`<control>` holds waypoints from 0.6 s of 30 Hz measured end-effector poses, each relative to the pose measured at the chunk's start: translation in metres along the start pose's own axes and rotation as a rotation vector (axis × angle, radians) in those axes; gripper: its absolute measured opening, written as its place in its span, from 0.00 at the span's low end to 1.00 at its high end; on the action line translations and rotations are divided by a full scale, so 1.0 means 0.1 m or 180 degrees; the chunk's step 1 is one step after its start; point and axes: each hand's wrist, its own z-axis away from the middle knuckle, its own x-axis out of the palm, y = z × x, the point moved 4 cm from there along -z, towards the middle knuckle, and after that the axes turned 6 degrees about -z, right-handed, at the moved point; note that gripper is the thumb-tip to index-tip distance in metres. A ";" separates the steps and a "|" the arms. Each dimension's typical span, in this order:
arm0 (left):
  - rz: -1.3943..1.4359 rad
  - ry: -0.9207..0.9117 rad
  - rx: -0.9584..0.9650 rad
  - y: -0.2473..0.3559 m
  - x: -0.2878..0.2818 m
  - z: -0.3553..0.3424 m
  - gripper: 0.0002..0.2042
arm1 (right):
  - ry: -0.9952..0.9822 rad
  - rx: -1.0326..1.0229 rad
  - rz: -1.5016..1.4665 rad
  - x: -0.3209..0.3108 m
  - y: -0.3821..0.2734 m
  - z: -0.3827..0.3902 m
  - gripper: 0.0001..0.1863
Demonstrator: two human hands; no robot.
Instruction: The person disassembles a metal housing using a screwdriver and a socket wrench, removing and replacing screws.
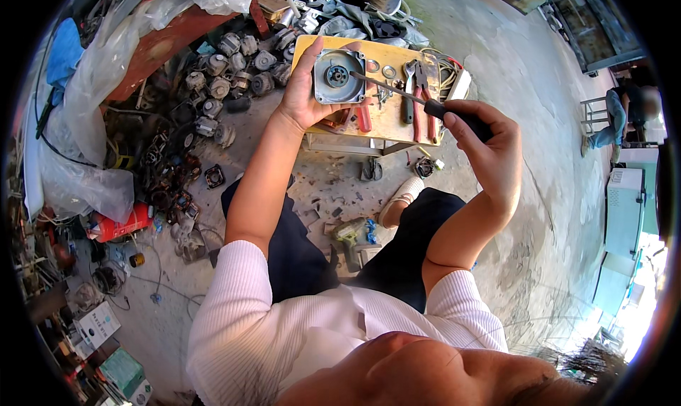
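My left hand holds a square grey metal housing with a round recess and dark centre, face up over the yellow table. My right hand grips a screwdriver by its black handle; its shaft reaches left to the housing's centre, though whether the tip touches is unclear. On the table lie metal rings, red-handled pliers, a green-handled tool and a red-handled item.
A heap of motor parts and draped plastic sheeting fill the left. A dark fan and a drill lie below the table. A seated person and pale metal cabinets are at the right.
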 end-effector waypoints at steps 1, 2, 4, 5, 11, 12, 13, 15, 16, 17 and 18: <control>-0.0024 0.0010 0.0027 0.01 -0.02 0.01 0.34 | -0.0003 0.0007 -0.0039 0.02 -0.01 0.00 0.09; -0.0048 0.0021 0.0055 0.02 -0.04 0.03 0.34 | -0.0027 -0.0090 -0.0030 0.04 -0.01 -0.01 0.09; -0.0026 0.0144 0.0090 0.03 -0.02 0.05 0.34 | -0.0069 -0.0277 -0.0004 0.06 0.02 -0.03 0.09; -0.0015 0.0206 0.0108 0.04 -0.02 0.06 0.34 | -0.0080 -0.0256 -0.0009 0.08 0.01 -0.03 0.09; -0.0105 0.0166 0.0153 0.08 -0.03 0.11 0.34 | -0.0276 -0.0037 -0.0058 0.16 0.01 -0.02 0.10; -0.0118 0.0186 0.0180 0.08 -0.03 0.12 0.34 | -0.0310 -0.0077 -0.0036 0.17 0.01 -0.02 0.10; -0.0132 0.0205 0.0207 0.08 -0.04 0.12 0.34 | -0.0343 -0.0117 -0.0014 0.18 0.02 -0.02 0.11; -0.0145 0.0291 0.0243 0.09 -0.03 0.14 0.33 | -0.0351 -0.0251 0.0159 0.22 0.04 -0.01 0.12; -0.0144 0.0357 0.0252 0.10 -0.01 0.15 0.33 | -0.0355 -0.0317 0.0244 0.24 0.05 -0.01 0.13; -0.0143 0.0423 0.0261 0.11 0.00 0.16 0.33 | -0.0400 -0.0456 0.0429 0.27 0.06 0.00 0.14; -0.0153 0.0436 0.0281 0.12 0.00 0.17 0.33 | -0.0447 -0.0599 0.0609 0.31 0.07 -0.01 0.15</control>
